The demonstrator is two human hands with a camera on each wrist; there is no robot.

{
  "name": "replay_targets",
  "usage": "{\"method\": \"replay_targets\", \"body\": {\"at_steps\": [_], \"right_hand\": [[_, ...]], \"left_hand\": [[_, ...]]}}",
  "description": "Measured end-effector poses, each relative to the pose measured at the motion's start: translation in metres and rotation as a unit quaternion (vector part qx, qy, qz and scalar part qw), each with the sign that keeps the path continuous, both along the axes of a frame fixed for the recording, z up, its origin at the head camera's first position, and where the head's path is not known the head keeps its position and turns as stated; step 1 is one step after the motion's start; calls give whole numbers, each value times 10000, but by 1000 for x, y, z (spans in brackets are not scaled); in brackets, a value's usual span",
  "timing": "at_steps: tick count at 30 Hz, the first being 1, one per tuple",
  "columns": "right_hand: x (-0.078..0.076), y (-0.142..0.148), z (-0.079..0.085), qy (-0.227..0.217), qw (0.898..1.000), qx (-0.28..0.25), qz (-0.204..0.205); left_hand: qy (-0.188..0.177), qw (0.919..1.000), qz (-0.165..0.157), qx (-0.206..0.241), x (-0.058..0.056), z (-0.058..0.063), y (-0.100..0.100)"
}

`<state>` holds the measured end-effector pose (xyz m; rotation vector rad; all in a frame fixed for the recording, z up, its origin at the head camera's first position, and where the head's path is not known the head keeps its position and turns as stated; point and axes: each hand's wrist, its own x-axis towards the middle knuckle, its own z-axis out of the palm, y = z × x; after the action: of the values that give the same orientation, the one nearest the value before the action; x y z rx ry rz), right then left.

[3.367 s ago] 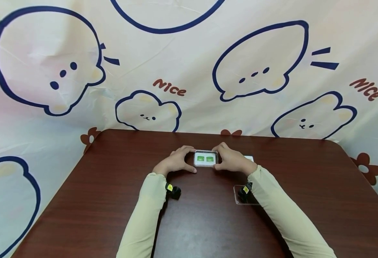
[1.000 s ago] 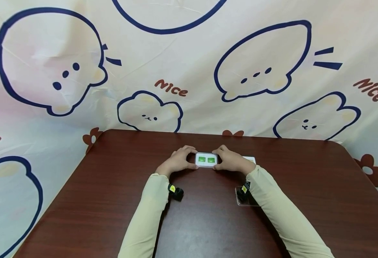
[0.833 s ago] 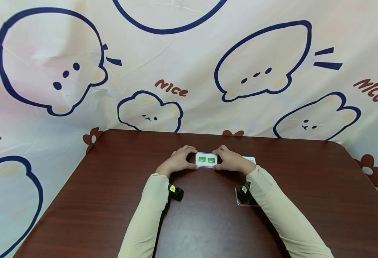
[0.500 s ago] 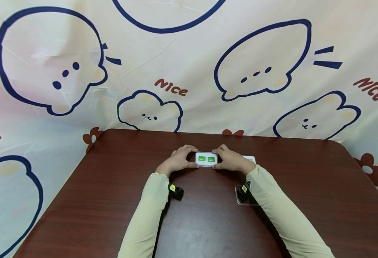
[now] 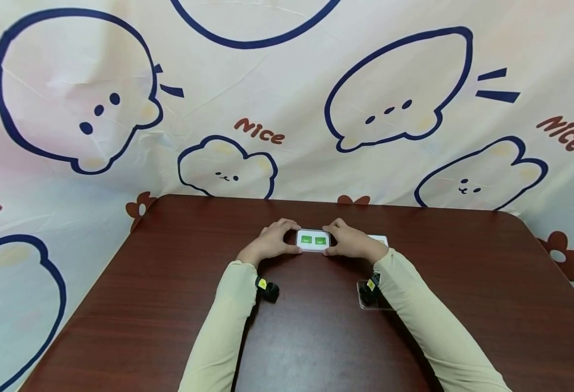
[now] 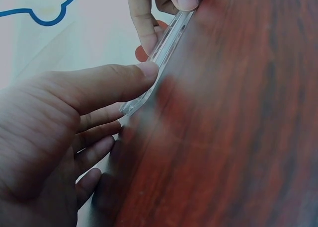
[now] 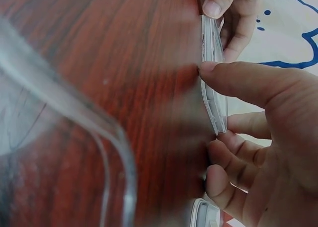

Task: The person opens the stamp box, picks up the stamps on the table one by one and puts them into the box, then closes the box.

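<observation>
A small flat clear plastic case [image 5: 313,248] lies near the far side of the brown table, with a white inside and two green rectangles showing through its top. My left hand [image 5: 273,240] grips its left end, thumb on the near edge and fingers at the far one. At the opposite end my right hand [image 5: 351,242] holds it the same way. Both wrist views show the case edge-on: the left thumb [image 6: 117,85] presses its side in one, the right thumb [image 7: 243,78] in the other. Layered clear edges [image 7: 213,108] are visible there.
Partly hidden behind my right hand is a white flat item [image 5: 380,239]. A clear plastic tray or lid [image 5: 361,305] lies under my right wrist. The table [image 5: 169,305] ends at a patterned cloth [image 5: 296,98] at the back and sides.
Over the last few seconds my left thumb has moved in onto the case's near edge. The case's dark rim looks thinner now. In the last second, both hands have stayed in place.
</observation>
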<state>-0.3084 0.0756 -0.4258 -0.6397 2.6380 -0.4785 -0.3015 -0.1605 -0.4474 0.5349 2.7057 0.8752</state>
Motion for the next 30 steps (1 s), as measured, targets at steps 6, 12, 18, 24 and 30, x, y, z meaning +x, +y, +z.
{"method": "replay_targets", "body": {"at_steps": [6,12,18,24,30], "right_hand": [[0,2,3,-13,10000,63,-12],[5,11,12,328,9994,-77,44],[18,26,27,638,9971,-410,114],[31,47,40,904,9946,-491,132],[42,73,46,839,9953,-467,89]], "left_hand": [[-10,10000,14,-8,-1,1,1],[-30,10000,9,27,-1,3,3],[-2,9999,87,110,1,4,6],[215,9968,254,732,0,15,20],[234,9939,168,1063,0,31,45]]}}
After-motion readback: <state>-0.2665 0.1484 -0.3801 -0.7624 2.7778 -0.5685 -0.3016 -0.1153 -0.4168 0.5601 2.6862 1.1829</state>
